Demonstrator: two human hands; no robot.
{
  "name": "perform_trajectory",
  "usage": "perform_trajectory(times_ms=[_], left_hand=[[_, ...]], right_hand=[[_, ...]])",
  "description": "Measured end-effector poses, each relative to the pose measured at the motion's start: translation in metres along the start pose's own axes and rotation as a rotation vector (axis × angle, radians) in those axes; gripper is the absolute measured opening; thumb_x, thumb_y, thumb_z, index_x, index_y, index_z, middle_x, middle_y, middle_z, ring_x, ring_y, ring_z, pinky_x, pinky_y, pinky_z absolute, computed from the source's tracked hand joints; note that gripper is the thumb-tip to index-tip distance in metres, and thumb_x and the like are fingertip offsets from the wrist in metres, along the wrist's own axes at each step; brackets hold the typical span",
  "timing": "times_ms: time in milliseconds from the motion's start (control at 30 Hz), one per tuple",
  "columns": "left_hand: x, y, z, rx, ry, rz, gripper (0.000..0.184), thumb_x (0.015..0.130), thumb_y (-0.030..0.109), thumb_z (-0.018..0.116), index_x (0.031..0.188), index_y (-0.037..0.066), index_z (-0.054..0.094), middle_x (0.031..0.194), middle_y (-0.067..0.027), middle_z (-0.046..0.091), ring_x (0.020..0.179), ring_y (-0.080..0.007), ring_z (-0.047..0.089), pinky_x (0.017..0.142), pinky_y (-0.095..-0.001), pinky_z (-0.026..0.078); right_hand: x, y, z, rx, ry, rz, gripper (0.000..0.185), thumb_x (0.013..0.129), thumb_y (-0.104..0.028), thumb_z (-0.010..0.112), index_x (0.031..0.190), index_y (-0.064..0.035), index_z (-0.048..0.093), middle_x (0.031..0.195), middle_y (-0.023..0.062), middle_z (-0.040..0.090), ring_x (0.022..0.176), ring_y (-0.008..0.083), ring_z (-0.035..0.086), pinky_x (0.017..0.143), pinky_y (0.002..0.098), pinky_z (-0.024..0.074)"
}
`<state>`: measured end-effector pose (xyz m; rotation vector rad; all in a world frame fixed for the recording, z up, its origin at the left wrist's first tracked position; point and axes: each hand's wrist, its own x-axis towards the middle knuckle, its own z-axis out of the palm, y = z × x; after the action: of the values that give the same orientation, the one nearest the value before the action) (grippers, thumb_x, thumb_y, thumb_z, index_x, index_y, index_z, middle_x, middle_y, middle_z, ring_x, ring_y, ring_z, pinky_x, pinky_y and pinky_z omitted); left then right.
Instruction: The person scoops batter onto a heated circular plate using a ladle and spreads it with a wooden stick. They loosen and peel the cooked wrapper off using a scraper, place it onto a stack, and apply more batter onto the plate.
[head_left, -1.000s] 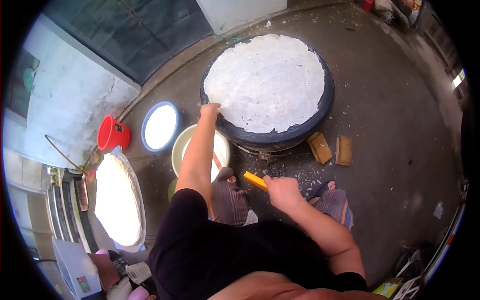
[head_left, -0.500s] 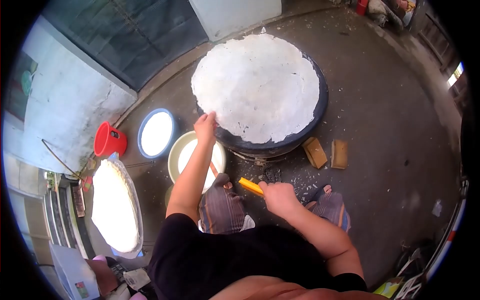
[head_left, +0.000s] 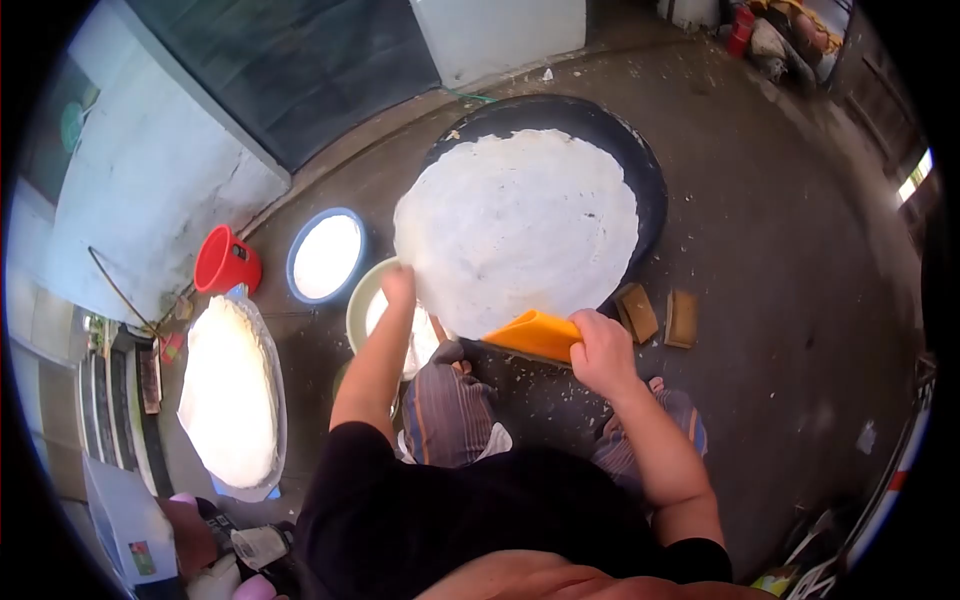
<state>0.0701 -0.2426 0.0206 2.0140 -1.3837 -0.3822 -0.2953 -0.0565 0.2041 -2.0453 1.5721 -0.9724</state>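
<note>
A large, thin white flatbread lies partly on the round black griddle and hangs over its near edge. My left hand, slightly blurred, is closed on the flatbread's left edge. In my right hand is a bent orange-yellow plastic scraper, at the near edge of the flatbread. Whether the scraper touches the flatbread or sits under it, I cannot tell. Below my left hand is a pale basin holding white batter, partly hidden by my forearm.
Left of the pale basin stand a blue basin of white stuff and a red bucket. A stack of white flatbreads lies at the left. Two brown blocks rest on the floor right of the griddle.
The flatbread has slid towards me, baring the griddle's far rim. My left hand has drawn back with its edge. My right hand has brought the scraper up to the near edge.
</note>
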Motion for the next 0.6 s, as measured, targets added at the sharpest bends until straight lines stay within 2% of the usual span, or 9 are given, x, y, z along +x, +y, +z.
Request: perform_trajectory(times_ms=[33,100,200,300,333,367,433,567,600], left_hand=[[0.008,0.036,-0.027,-0.072,0.085,0.038,0.021,0.074,0.016,0.052,0.071,-0.003,0.059,0.078,-0.0234,0.058,0.076,-0.0364,0.057,0.063,-0.0439,0.044],[0.020,0.102,-0.073,0.054,0.164,0.172,0.021,0.076,0.019,0.051,0.074,0.000,0.060,0.076,-0.0218,0.057,0.074,-0.0389,0.054,0.065,-0.0439,0.043],[0.051,0.153,-0.123,-0.040,0.261,0.511,0.016,0.079,0.017,0.053,0.080,0.002,0.058,0.083,-0.0170,0.055,0.081,-0.0356,0.052,0.069,-0.0410,0.042],[0.041,0.205,-0.200,-0.128,0.187,0.781,0.011,0.077,0.011,0.056,0.082,0.002,0.059,0.081,-0.0142,0.055,0.077,-0.0328,0.053,0.067,-0.0372,0.042],[0.034,0.217,-0.225,-0.132,0.168,0.857,0.010,0.077,0.008,0.056,0.083,0.002,0.059,0.081,-0.0129,0.055,0.075,-0.0305,0.054,0.066,-0.0348,0.043],[0.025,0.225,-0.251,-0.137,0.183,0.855,0.010,0.077,0.008,0.056,0.083,0.002,0.059,0.081,-0.0129,0.055,0.075,-0.0305,0.054,0.066,-0.0348,0.043],[0.002,0.230,-0.300,-0.225,0.049,0.933,0.007,0.077,0.004,0.056,0.083,0.000,0.058,0.079,-0.0098,0.055,0.071,-0.0243,0.054,0.063,-0.0294,0.042],[-0.032,0.206,-0.377,-0.170,0.164,1.038,0.006,0.077,0.001,0.056,0.083,-0.001,0.057,0.078,-0.0075,0.054,0.069,-0.0199,0.053,0.061,-0.0261,0.042],[-0.037,0.196,-0.390,-0.152,0.176,1.038,0.006,0.077,0.000,0.056,0.083,-0.002,0.057,0.078,-0.0074,0.054,0.069,-0.0199,0.054,0.062,-0.0259,0.042]], right_hand=[[0.000,-0.002,0.001,-0.091,0.043,-0.119,0.021,0.070,-0.006,0.045,0.089,-0.0026,0.053,0.076,0.0186,0.057,0.072,0.0353,0.056,0.066,0.0414,0.0449],[0.001,0.004,0.009,-0.056,0.064,-0.099,0.023,0.073,-0.007,0.048,0.094,-0.0024,0.054,0.079,0.0179,0.058,0.073,0.0345,0.057,0.066,0.0389,0.0459],[0.017,0.008,0.019,-0.044,0.156,-0.089,0.030,0.076,-0.009,0.053,0.105,-0.0027,0.054,0.085,0.0170,0.060,0.075,0.0322,0.059,0.066,0.0347,0.0473],[0.056,-0.017,0.011,0.008,0.194,-0.076,0.044,0.077,-0.012,0.062,0.118,-0.0037,0.049,0.097,0.0169,0.061,0.086,0.0282,0.061,0.072,0.0320,0.0474],[0.073,-0.023,0.011,-0.017,0.245,-0.124,0.051,0.073,-0.010,0.066,0.119,-0.0035,0.047,0.102,0.0172,0.060,0.094,0.0263,0.059,0.079,0.0309,0.0456],[0.091,-0.037,0.006,-0.011,0.252,-0.105,0.055,0.071,-0.012,0.068,0.120,-0.0036,0.046,0.107,0.0177,0.057,0.100,0.0263,0.056,0.083,0.0304,0.0435],[0.129,-0.056,0.003,-0.035,0.315,-0.167,0.064,0.068,-0.015,0.071,0.124,-0.0052,0.042,0.114,0.0177,0.053,0.106,0.0270,0.052,0.087,0.0301,0.0415],[0.200,-0.110,-0.001,0.048,0.427,-0.184,0.084,0.066,-0.019,0.072,0.134,-0.0130,0.024,0.127,0.0190,0.042,0.111,0.0298,0.048,0.090,0.0315,0.0385],[0.211,-0.128,0.000,0.033,0.481,-0.208,0.076,0.067,-0.019,0.071,0.131,-0.0113,0.031,0.126,0.0176,0.044,0.109,0.0298,0.050,0.088,0.0312,0.0395]])
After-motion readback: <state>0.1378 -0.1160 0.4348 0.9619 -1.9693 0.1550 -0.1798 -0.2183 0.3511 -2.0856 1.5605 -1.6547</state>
